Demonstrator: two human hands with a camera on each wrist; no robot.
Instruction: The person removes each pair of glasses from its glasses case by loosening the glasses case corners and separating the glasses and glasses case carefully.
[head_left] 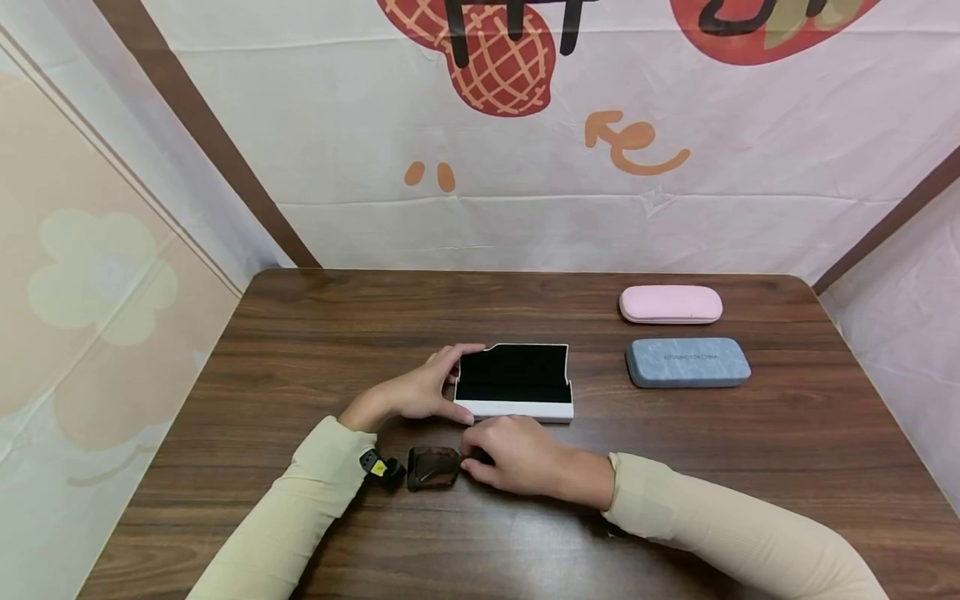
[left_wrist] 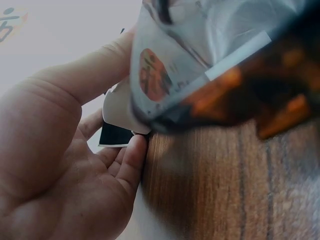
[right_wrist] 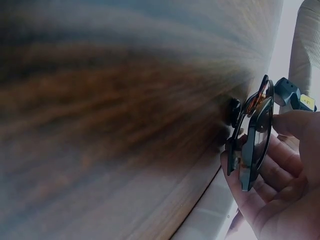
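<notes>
A white open case with a black inside (head_left: 517,373) lies in the middle of the table. My left hand (head_left: 420,393) grips its left end, thumb at the front edge and fingers at the back. Just in front of the case, my right hand (head_left: 517,454) pinches a pair of sunglasses (head_left: 432,468) with brown tortoiseshell frames. In the right wrist view the sunglasses (right_wrist: 257,135) appear folded between thumb and fingers. A blurred lens and frame (left_wrist: 225,95) fill the upper part of the left wrist view, near the left palm.
A pink glasses case (head_left: 671,304) lies at the back right of the wooden table (head_left: 337,317). In front of it is a blue case (head_left: 687,362) with lettering on its lid. A printed cloth (head_left: 525,225) hangs behind the table's back edge.
</notes>
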